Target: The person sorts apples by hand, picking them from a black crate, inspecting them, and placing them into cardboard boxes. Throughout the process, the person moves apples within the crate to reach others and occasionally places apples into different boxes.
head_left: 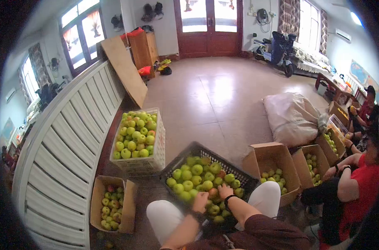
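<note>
A black plastic crate (193,147) full of green apples (196,169), a few of them reddish, stands in front of my white-trousered knees. My left hand (200,201) rests over the apples in the near part of the crate, fingers bent downward. Just right of it, my right hand (225,191) reaches onto the apples beside a reddish one (213,193). The fingertips of both hands are too small and partly hidden among the fruit, so whether either holds an apple does not show.
A white crate (158,143) of apples stands at left, a cardboard box (130,208) below it. Boxes (251,164) of apples and a big sack (291,118) are at right, near a co-worker in red (364,179). A white railing (52,166) runs along the left.
</note>
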A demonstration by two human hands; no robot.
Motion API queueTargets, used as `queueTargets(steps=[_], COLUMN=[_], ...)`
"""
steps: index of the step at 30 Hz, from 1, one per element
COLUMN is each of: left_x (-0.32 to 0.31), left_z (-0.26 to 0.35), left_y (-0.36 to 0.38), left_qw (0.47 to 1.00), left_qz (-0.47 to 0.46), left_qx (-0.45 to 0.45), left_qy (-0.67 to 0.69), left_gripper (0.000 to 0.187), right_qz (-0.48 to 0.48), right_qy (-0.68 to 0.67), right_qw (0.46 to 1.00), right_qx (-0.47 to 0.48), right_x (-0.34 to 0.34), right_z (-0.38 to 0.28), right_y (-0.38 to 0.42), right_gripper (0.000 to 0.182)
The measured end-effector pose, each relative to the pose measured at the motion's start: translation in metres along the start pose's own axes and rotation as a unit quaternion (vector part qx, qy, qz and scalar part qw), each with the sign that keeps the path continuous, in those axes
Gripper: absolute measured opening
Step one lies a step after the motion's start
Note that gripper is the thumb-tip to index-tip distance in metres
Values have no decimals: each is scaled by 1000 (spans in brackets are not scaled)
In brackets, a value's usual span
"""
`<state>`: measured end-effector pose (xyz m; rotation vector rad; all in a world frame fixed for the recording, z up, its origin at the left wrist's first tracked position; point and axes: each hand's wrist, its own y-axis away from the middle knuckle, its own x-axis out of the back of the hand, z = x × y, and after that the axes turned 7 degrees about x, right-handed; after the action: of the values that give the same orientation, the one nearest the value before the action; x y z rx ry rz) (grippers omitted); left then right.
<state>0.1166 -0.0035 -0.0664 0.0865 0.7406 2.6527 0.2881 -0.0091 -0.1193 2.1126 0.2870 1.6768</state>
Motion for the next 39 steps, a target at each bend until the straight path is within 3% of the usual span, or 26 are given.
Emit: queueTargets(steps=[4,10,13,15,16,19,20,22,23,25,26,27,28,29,31,33,35,39], left_x=[-4,-4,-12,-12,-20,-24,-28,-40,-42,-43,-46,-47,-48,-49,-47,-50,-54,-57], left_z=[10,-14,-2,-14,15,-19,0,61,51,22,37,43,46,48,31,33,40,44], left_y=[22,-4,7,-11,17,-24,-6,53,41,11,24,30,33,33,22,21,21,22], left_qw=[998,999,998,998,995,999,996,979,965,926,909,945,971,987,970,946,976,967], left_qz=[47,2,-8,-30,-47,15,-17,-82,-119,-190,-214,-191,-166,-139,-30,5,-30,-98], left_qx=[-3,18,26,45,37,50,68,107,109,114,128,86,41,-5,-191,-241,-161,-214], left_qy=[35,42,48,38,74,-6,47,153,206,307,335,251,165,76,-145,-217,-144,-100], left_gripper=[31,31,32,34,38,47,51,59,61,67,62,59,55,51,43,38,35,39], right_qz=[5,20,-24,46,83,82,85,189,238,241,242,243,182,217,282,248,178,114], right_qy=[24,-118,-49,-208,-285,-471,-443,-350,-298,-316,-325,-334,-408,-421,-443,-444,-467,-521], right_qw=[998,983,992,977,955,878,892,908,904,887,877,867,865,857,837,853,862,843], right_qx=[-63,-137,111,15,-31,17,-9,128,194,236,258,279,227,202,153,113,82,69], right_x=[2,-13,-44,-21,-3,43,49,57,59,62,64,74,86,83,70,70,71,84], right_z=[-7,12,51,38,26,0,-5,-11,-11,-5,-2,-3,0,3,13,15,13,18], right_y=[6,14,-25,-14,-4,38,40,59,67,73,75,83,91,87,68,67,74,87], right_gripper=[39,36,44,48,50,48,47,47,48,46,47,47,46,45,45,49,51,52])
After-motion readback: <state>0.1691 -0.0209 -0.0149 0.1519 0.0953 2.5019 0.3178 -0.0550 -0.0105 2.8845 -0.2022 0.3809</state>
